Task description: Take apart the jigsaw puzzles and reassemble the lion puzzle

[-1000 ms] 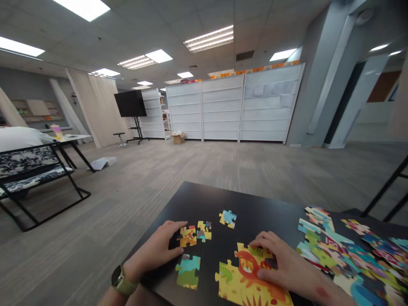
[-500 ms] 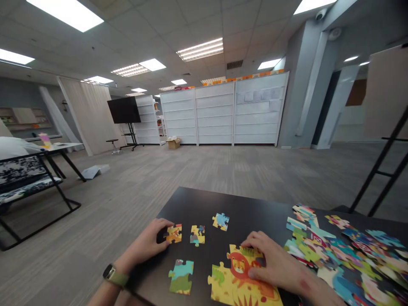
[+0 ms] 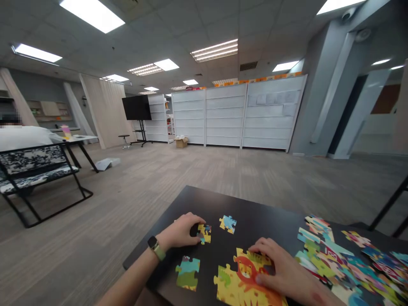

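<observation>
Your left fingers (image 3: 195, 219) touch the small piece (image 3: 206, 234), grip unclear; your right fingers (image 3: 263, 247) spread, unclenched, over the lion section (image 3: 234, 287).

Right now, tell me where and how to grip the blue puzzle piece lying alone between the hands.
Pinch the blue puzzle piece by its left and right edges, probably from above: it lies flat on the dark table, so only its rim offers hold, and no other piece touches it.
</observation>
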The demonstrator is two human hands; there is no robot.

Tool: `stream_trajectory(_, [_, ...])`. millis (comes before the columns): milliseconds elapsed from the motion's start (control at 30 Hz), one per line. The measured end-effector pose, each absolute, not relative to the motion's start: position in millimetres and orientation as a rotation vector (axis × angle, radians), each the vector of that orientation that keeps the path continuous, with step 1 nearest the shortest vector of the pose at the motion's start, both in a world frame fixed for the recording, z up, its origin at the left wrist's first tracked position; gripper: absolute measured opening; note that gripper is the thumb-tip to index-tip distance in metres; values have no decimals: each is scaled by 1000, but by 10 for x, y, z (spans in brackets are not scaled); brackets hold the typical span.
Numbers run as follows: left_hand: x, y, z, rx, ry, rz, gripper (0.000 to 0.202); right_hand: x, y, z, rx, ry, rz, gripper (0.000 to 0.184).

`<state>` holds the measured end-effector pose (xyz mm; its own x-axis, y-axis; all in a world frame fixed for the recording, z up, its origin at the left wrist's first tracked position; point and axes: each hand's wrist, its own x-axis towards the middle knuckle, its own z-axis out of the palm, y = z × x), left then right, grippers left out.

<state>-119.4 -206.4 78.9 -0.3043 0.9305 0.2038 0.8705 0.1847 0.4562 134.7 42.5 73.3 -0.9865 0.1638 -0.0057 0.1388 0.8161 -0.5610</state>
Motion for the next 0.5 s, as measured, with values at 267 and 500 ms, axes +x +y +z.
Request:
stream_trajectory(267, [-1145, -2376, 915, 1836, 2306, 796, 42, 1336, 454, 706, -224, -2935, 933, 46])
stream_trajectory(500, [-1089, -2617, 853, 1807, 2176, 826, 31, 1330, 457, 690, -214, -2930, 907, 47])
